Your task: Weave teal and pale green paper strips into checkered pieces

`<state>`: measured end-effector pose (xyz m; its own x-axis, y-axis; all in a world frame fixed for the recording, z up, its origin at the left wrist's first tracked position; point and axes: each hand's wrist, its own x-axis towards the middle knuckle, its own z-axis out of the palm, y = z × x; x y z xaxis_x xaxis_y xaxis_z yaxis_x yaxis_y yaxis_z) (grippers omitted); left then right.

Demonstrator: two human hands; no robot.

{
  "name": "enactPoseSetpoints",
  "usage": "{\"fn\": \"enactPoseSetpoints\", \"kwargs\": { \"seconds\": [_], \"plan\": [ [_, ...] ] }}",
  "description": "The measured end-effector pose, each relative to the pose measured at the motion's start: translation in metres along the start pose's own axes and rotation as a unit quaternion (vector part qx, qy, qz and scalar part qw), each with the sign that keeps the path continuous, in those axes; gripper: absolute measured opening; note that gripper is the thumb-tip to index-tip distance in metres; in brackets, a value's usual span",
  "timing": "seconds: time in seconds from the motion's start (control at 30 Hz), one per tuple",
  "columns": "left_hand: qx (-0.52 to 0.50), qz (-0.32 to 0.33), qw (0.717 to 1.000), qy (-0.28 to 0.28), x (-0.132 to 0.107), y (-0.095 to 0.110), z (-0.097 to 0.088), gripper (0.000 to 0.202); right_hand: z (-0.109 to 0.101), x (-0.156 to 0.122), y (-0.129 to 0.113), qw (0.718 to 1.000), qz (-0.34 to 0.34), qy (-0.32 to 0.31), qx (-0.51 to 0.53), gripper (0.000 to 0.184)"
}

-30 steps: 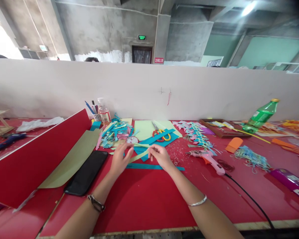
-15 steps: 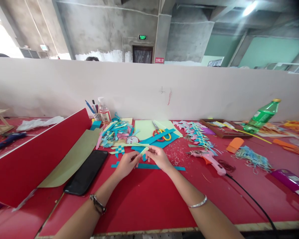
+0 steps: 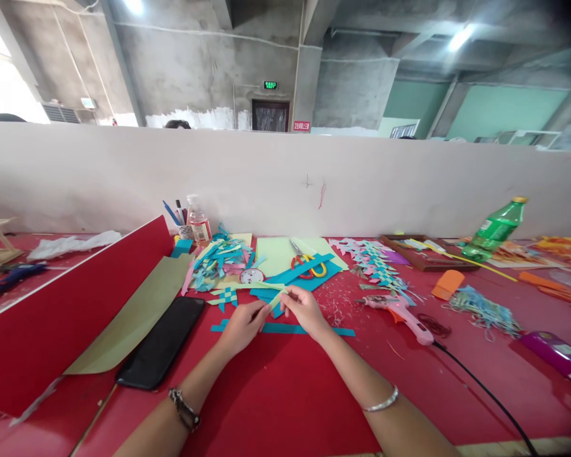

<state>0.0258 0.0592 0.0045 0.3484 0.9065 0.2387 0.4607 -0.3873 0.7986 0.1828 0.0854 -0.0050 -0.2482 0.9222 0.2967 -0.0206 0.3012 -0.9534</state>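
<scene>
A pale green paper strip (image 3: 276,299) is stretched between my two hands over the red table. My left hand (image 3: 243,325) pinches its lower end, and my right hand (image 3: 305,310) pinches the upper end between thumb and finger. Under the hands lies a long blue paper strip (image 3: 290,328). Just left of them is a small blue-and-green woven paper piece (image 3: 227,296). Behind the hands, scissors (image 3: 309,265) with red and yellow handles rest among blue paper pieces (image 3: 321,277) and light green sheets (image 3: 272,249).
A black phone (image 3: 162,343) lies at left beside a red upright panel (image 3: 76,311). A pile of paper scraps (image 3: 223,257) sits behind. At right are a pink glue gun (image 3: 400,309) with a black cord, woven paper strips (image 3: 380,260) and a tilted green bottle (image 3: 495,230).
My hands have drawn slightly apart, so more of the pale green strip shows between them. The whole view has shifted slightly downward in the frame.
</scene>
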Motion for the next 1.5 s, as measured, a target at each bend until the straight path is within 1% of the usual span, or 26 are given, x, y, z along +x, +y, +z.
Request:
{"fn": "enactPoseSetpoints", "kwargs": {
  "seconds": [0.2,0.43,0.5,0.63,0.7,0.77,0.87,0.93,1.0,1.1,1.17,1.33,1.5],
  "plan": [
    [-0.026,-0.027,0.999,-0.015,-0.0011,0.0020,-0.0014,0.032,-0.0047,0.0027,0.0004,0.996,0.000,0.084,0.012,0.024],
    [-0.035,-0.031,0.999,-0.007,-0.0007,0.0007,-0.0018,0.033,-0.0072,0.0034,-0.0004,0.990,0.013,0.122,0.062,0.027],
    [-0.035,-0.031,0.999,-0.009,-0.0004,-0.0001,-0.0019,0.033,-0.0075,0.0035,-0.0007,0.991,0.022,0.108,0.075,0.025],
    [-0.036,-0.027,0.999,-0.014,-0.0005,-0.0013,-0.0009,0.032,-0.0049,0.0024,0.0011,0.994,0.049,0.004,0.093,0.029],
    [-0.040,-0.028,0.999,-0.018,-0.0006,-0.0016,0.0000,0.032,-0.0032,0.0017,0.0028,0.993,0.050,-0.030,0.102,0.028],
    [-0.047,-0.033,0.998,-0.018,-0.0006,-0.0017,0.0006,0.032,-0.0027,0.0018,0.0039,0.989,0.052,-0.030,0.134,0.029],
    [-0.058,-0.039,0.998,0.000,-0.0002,-0.0016,0.0007,0.032,-0.0048,0.0031,0.0030,0.976,0.051,-0.005,0.210,0.033],
    [-0.065,-0.040,0.997,0.008,0.0001,-0.0014,0.0006,0.032,-0.0060,0.0037,0.0018,0.970,0.051,-0.003,0.237,0.036],
    [-0.065,-0.035,0.997,0.007,0.0002,-0.0009,0.0005,0.032,-0.0056,0.0035,0.0017,0.971,0.061,-0.018,0.230,0.037],
    [-0.050,-0.023,0.998,-0.001,-0.0004,0.0011,0.0006,0.033,-0.0022,0.0019,0.0042,0.981,0.063,-0.042,0.178,0.029],
    [-0.040,-0.017,0.999,-0.006,-0.0010,0.0027,0.0008,0.033,0.0000,0.0008,0.0060,0.988,0.055,-0.043,0.135,0.026],
    [-0.032,-0.018,0.999,-0.001,-0.0021,0.0040,0.0016,0.034,0.0005,0.0005,0.0046,0.997,0.047,-0.012,0.054,0.027],
    [-0.042,-0.041,0.998,0.005,-0.0013,0.0004,0.0007,0.034,-0.0032,0.0025,0.0052,0.997,0.039,0.049,0.038,0.033]
  ]
}}
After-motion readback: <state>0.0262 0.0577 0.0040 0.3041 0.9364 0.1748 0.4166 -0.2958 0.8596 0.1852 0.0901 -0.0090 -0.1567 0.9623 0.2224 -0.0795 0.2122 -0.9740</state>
